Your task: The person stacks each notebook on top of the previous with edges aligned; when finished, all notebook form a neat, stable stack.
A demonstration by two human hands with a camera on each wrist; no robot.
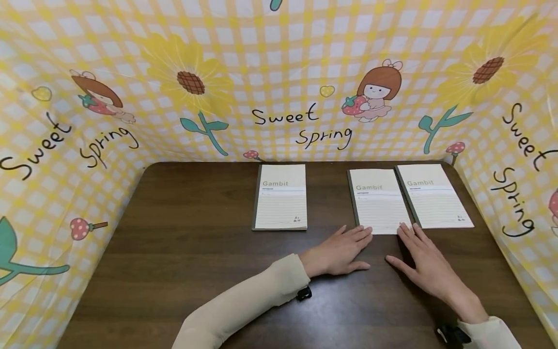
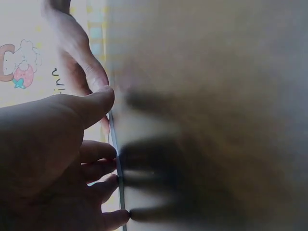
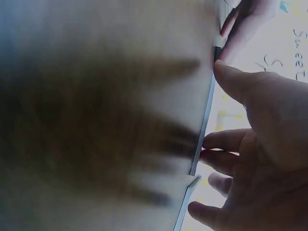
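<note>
White lined rectangular notebook (image 1: pixel 380 206) touched by both hands (image 1: pixel 342 251) (image 1: pixel 427 266)

Yellow-and-white checked cloth (image 1: pixel 279 63) along the back and sides of a dark brown table (image 1: pixel 196 203)

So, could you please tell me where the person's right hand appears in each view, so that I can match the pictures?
Head: the right hand is in the lower right.
Left wrist: it is at the upper left.
Right wrist: it is large, along the right side.
Shared landmark: the left hand, right of it the right hand in the head view; large at left in left wrist, top right in right wrist.
</note>
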